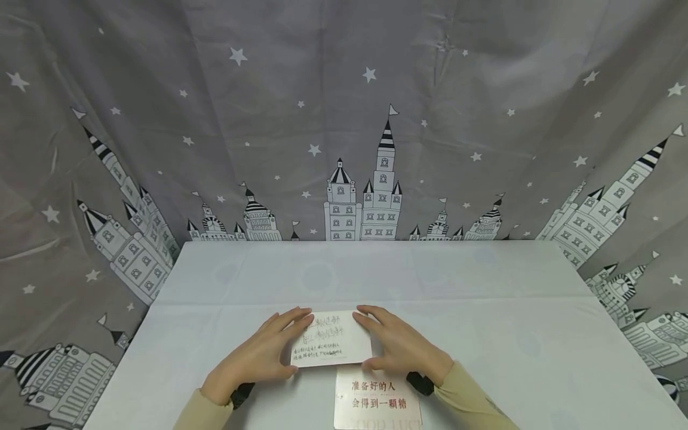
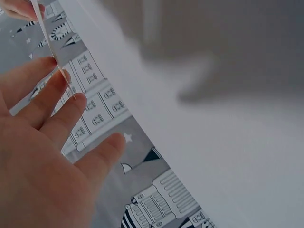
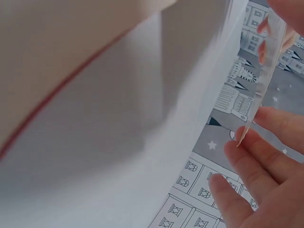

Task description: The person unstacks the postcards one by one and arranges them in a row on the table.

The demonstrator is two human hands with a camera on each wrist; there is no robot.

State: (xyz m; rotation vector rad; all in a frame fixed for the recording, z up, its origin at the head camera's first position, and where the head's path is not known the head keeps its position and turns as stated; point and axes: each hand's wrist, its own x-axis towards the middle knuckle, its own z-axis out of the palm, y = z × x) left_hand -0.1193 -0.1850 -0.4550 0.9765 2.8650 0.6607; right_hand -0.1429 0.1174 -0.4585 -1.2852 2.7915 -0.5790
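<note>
A white card [image 1: 333, 343] with several lines of dark handwriting is held between both hands, above the table. My left hand [image 1: 260, 352] grips its left side, fingertips at the upper corner and thumb near the lower one. On the opposite side my right hand [image 1: 403, 343] holds the card the same way, its thumb by the lower right corner. Both wrist views show the card [image 3: 267, 66] as a thin edge against the fingertips; the thumbs are not clear there. Nearer the front lies a pale booklet [image 1: 376, 412] with red printed characters, its top partly covered by the card and right hand.
A white cloth covers the table [image 1: 484, 286]. Behind it and at both sides hangs a grey curtain [image 1: 279, 71] printed with stars and castles. Dark wrist straps [image 1: 419, 383] show at the sleeves. A blurred pale shape with a red edge [image 3: 61, 85] fills the right wrist view's upper left.
</note>
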